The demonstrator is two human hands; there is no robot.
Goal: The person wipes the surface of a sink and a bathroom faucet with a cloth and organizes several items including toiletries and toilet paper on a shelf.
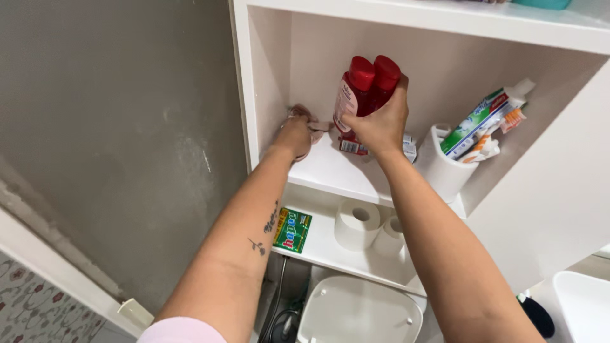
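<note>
Shelf unit: a white cabinet [273, 95] fills the upper right of your view, beside a grey wall [127, 127].
Toilet: its white lid [359, 314] sits below the shelves, partly cut off by the bottom edge.
Your right hand [381, 124]: you have it wrapped round two red bottles [365, 95] at once, fingers closed over their sides; they appear raised off the middle shelf [330, 171], tilted slightly, red caps up.
Your left hand [293, 134]: you press a pinkish cloth [311, 122] into the back left corner of that same shelf, fingers bunched on it.
White cup [445, 168]: it stands just right of the bottles, holding a toothpaste tube [483, 117] and a couple of smaller brushes or tubes.
Paper rolls [359, 223]: two lie on the lower shelf, near a green packet [292, 230].
How far along: by the look of it, the wiping is mid-way; the corner is being done with the bottles held clear, while the stretch under the cup and the lower shelf show no sign either way. The bottles are not yet set back down.
Hard to make out: the cloth is mostly hidden under your hand. A small box [410, 147] behind your right wrist is largely covered. Things on the top shelf are cut off, as is a white basin [584, 305] at lower right. Whether the bottles' bases touch the shelf cannot be told.
</note>
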